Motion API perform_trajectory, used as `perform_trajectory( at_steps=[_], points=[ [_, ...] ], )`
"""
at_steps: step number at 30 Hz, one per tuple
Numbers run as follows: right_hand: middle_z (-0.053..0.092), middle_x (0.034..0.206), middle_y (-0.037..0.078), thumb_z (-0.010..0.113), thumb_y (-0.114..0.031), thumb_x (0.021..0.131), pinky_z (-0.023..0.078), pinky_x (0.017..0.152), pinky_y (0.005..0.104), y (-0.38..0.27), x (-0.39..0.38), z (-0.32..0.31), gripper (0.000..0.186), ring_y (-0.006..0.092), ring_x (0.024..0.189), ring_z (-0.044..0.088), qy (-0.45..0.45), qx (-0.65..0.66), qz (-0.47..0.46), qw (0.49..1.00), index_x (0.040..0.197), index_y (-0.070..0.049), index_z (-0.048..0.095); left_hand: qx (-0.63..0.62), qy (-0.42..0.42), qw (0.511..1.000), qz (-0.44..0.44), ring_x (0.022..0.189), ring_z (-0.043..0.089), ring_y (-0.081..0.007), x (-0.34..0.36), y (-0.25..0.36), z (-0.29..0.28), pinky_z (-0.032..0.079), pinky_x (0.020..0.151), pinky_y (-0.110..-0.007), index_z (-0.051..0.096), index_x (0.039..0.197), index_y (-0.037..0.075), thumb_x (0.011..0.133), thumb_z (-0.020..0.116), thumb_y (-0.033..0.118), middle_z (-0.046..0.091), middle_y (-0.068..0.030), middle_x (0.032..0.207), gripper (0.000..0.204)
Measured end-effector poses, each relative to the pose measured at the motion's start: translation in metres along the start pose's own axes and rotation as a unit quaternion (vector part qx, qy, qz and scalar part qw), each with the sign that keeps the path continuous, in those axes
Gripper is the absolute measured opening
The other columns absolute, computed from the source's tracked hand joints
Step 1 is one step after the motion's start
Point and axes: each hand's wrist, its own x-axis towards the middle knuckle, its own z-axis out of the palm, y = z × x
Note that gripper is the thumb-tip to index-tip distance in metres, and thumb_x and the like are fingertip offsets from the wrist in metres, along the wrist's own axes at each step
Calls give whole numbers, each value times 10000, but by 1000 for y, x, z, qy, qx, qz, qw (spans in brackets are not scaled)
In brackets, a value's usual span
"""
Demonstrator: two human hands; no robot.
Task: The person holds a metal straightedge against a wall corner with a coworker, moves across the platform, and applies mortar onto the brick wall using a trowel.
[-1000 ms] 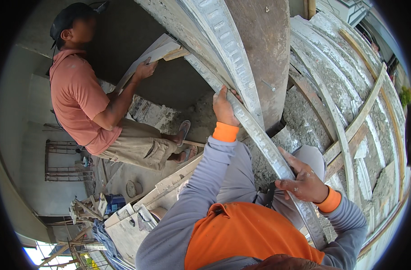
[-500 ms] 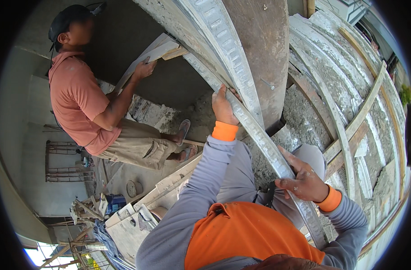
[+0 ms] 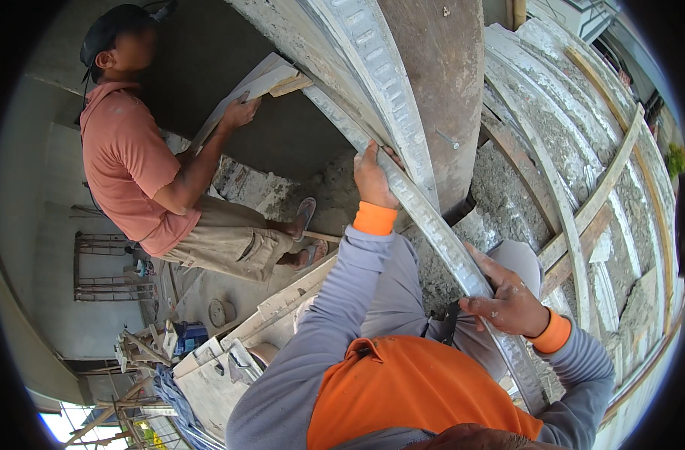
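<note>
A long, pale metal strip (image 3: pixel 431 223) with stamped slots runs diagonally from the upper middle down to my lower right. My left hand (image 3: pixel 376 176) is closed on it partway up, near the bottom of a wider slotted strip (image 3: pixel 369 67) that lies against a stained board (image 3: pixel 429 52). My right hand (image 3: pixel 507 301) grips the same long strip lower down, beside my bent knee. The long strip's upper end reaches a small wood piece (image 3: pixel 288 85) at the end of a pale board (image 3: pixel 216 129) held by a co-worker in a salmon shirt (image 3: pixel 129 150).
Rough, plaster-streaked steps (image 3: pixel 612 217) with crossing battens (image 3: pixel 611 172) curve away on the right. A dark rendered wall (image 3: pixel 207 82) stands behind the co-worker. At lower left are a bucket (image 3: pixel 222 313), a blue container (image 3: pixel 186 339), stacked boards (image 3: pixel 200 367) and timber scaffolding (image 3: pixel 125 416).
The co-worker and the pale board have shifted very slightly up and to the left. My hands and the long strip stay nearly still.
</note>
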Motion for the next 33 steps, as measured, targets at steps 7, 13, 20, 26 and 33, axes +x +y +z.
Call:
perform_trajectory(
  at_steps=[7,13,20,26,33],
  points=[
    [591,703,7,622,-58,875,455,530,226,2,0,2,753,66,551,560,11,5,0,1000,1488,-90,187,-12,-4,1000,11,544,536,-171,-2,-1,1,481,494,-313,473,887,72,949,494,225,531,-46,687,166],
    [611,865,40,600,16,861,478,505,223,6,1,1,769,75,573,577,8,-17,-20,1000,1492,-118,183,-7,-5,1000,9,528,545,-180,0,-1,0,483,485,-318,484,865,64,950,491,222,536,-52,674,180],
    [608,856,38,607,7,861,471,500,227,7,2,0,775,81,574,577,7,-28,-30,999,1493,-119,177,-7,12,1000,13,545,556,-172,-2,-2,1,492,497,-315,502,868,54,950,478,198,551,-56,697,168],
    [617,742,21,620,-52,869,479,533,231,4,1,0,749,68,541,573,7,16,-18,1000,1482,-72,190,8,-17,1000,20,705,633,-214,1,-3,-3,538,624,-338,546,1016,4,946,464,173,611,-92,838,201],
    [591,845,22,607,4,867,463,522,234,7,1,-3,762,74,580,548,-3,16,-8,1000,1492,-113,188,6,-31,999,11,882,646,-262,5,-3,-11,539,776,-381,537,1097,-19,944,468,176,617,-141,1018,257]
  ],
)
